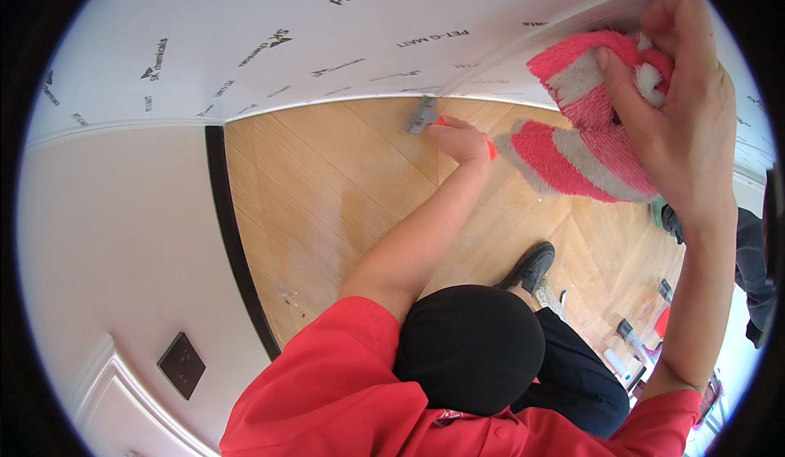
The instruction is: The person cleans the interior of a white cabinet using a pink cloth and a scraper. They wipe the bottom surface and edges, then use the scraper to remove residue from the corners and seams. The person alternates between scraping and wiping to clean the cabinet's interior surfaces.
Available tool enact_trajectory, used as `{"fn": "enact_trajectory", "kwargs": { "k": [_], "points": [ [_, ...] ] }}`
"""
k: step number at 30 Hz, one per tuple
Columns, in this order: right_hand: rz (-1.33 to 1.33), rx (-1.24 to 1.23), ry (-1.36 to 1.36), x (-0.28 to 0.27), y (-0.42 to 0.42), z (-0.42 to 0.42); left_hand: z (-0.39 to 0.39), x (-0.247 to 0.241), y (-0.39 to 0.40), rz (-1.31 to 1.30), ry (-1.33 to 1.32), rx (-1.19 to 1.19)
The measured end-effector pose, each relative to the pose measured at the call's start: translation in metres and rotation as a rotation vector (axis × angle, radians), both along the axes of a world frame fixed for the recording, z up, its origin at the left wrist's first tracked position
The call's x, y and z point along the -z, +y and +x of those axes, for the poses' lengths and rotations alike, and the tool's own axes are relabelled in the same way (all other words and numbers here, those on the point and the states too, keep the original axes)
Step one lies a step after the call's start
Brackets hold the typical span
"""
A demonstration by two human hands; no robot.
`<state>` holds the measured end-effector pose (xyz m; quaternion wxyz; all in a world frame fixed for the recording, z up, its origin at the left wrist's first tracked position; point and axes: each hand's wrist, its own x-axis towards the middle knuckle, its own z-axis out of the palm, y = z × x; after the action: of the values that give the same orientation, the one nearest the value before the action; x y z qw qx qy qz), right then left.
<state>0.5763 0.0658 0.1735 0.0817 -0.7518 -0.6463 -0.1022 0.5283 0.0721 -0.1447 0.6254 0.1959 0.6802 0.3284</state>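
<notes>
My left hand (457, 141) grips the red-orange handle of a small tool (423, 115) low over the wood floor. The tool's grey head, which looks like bristles, is at the foot of the white panel (343, 40). That panel is covered in printed protective film. My right hand (681, 95) is raised at the right, nearer the camera, pinching a fluffy pink and grey striped cloth (582, 156). Part of the cloth is bunched between thumb and fingers, and the rest hangs down. It hides some of the panel's lower edge and the floor behind.
Herringbone wood floor (368, 187) meets a dark skirting board (236, 230) on the left wall. A dark socket plate (181, 365) is on that wall. Brushes (625, 329) and a white tube (616, 364) lie at lower right. Another person's dark-trousered leg (753, 261) shows at the right.
</notes>
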Motion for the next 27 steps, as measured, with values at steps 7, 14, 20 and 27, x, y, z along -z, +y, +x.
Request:
{"fn": "enact_trajectory", "kwargs": {
  "k": [7,14,20,27],
  "points": [
    [0.011,0.061,-0.051,0.000,0.003,-0.010,0.004,0.003,-0.009,-0.047,-0.105,0.023],
    [-0.074,-0.003,-0.138,-0.013,0.015,-0.020,-0.040,0.061,-0.016,0.054,-0.466,0.049],
    [0.069,-0.006,0.076,-0.008,-0.002,-0.004,-0.131,-0.130,0.014,0.604,-0.451,0.384],
    [0.181,0.018,0.075,0.004,0.005,-0.016,-0.137,-0.329,0.067,1.779,0.072,0.502]
  ]
}}
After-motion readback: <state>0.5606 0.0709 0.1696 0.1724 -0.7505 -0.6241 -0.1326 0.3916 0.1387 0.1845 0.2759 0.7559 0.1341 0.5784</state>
